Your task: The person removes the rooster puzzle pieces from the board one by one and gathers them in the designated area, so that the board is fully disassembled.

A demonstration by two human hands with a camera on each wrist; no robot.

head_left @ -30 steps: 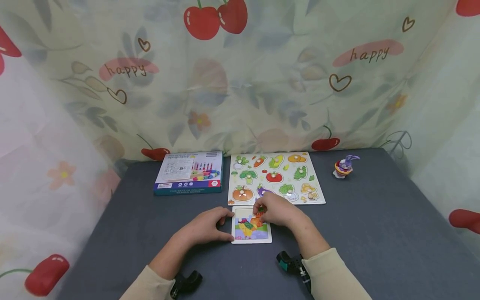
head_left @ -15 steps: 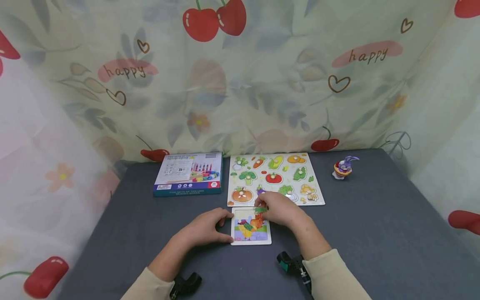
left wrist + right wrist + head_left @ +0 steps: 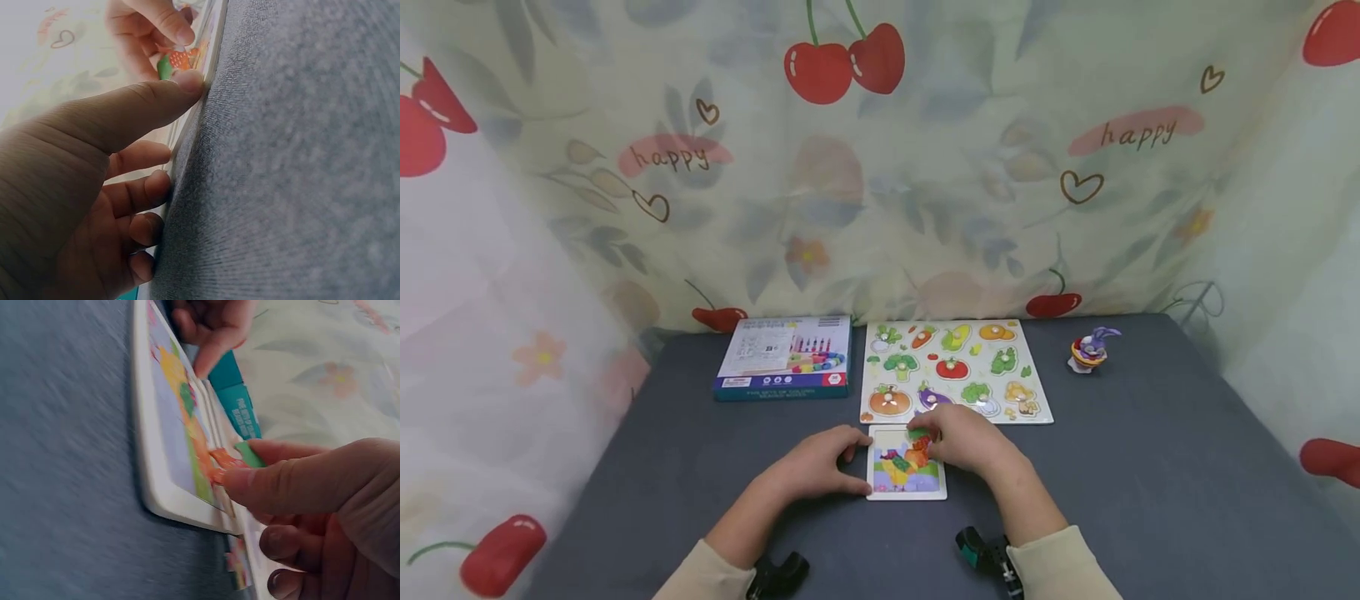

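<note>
A small white-rimmed jigsaw tray (image 3: 907,497) lies flat on the dark cloth, with a colourful picture partly filled in; its upper left part shows pale bare base. My right hand (image 3: 966,437) pinches a jigsaw piece (image 3: 250,454), green and orange-red, between thumb and forefinger over the tray's upper right part. In the right wrist view the piece tilts against the tray; whether it is seated is unclear. My left hand (image 3: 816,462) touches the tray's left edge with thumb and forefinger spread apart, the other fingers loosely bent in the left wrist view.
Behind the tray lies a vegetable peg puzzle board (image 3: 957,371), close to its far edge. A flat teal-sided box (image 3: 782,358) sits at the back left. Toward the back right stands a small purple rabbit figure (image 3: 1087,350). A patterned curtain (image 3: 940,167) hangs behind the table.
The head view has tilted, so everything sits lower in it. My right hand has shifted slightly, and more of the piece's green part shows. My left hand stays at the tray's edge.
</note>
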